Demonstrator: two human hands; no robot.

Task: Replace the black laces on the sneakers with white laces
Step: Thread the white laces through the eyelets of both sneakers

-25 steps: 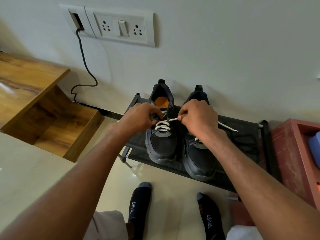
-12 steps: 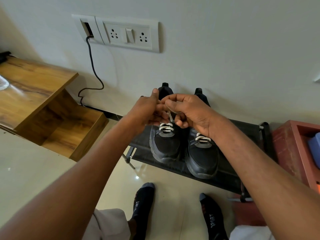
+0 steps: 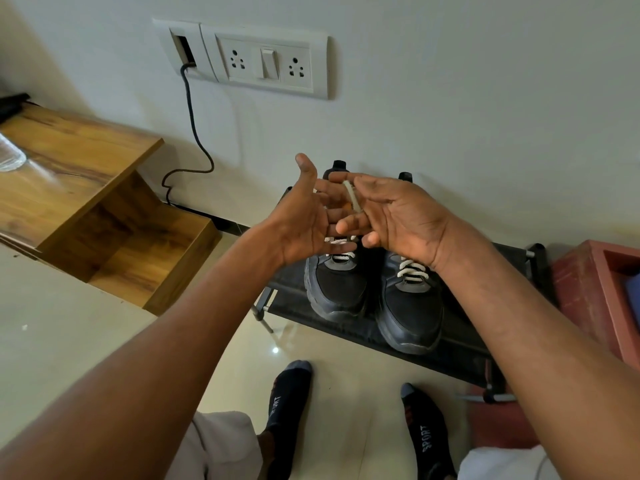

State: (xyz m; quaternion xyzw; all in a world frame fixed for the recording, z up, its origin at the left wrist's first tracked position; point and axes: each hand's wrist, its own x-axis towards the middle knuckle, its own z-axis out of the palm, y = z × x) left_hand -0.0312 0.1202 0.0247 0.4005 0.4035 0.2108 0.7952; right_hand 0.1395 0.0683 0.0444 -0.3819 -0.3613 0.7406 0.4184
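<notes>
Both sneakers (image 3: 374, 299) sit on the rack (image 3: 460, 344), white laces threaded. The right hand (image 3: 391, 216) pinches a lace end (image 3: 352, 199) above the left sneaker; the left hand (image 3: 304, 216) is released, its fingers straight. Judged step: tying. Next, the left hand must take the other end.

Two black sneakers (image 3: 374, 292) sit side by side at about four o'clock, each threaded with one white lace (image 3: 412, 271). Two hands (image 3: 349, 216) are raised just above them, at centre. Two socked feet (image 3: 356, 420) stand at six o'clock. At twelve o'clock one wall plate (image 3: 266, 62) carries two sockets and one switch, with one black cable (image 3: 194, 123) hanging from it toward ten o'clock.
</notes>
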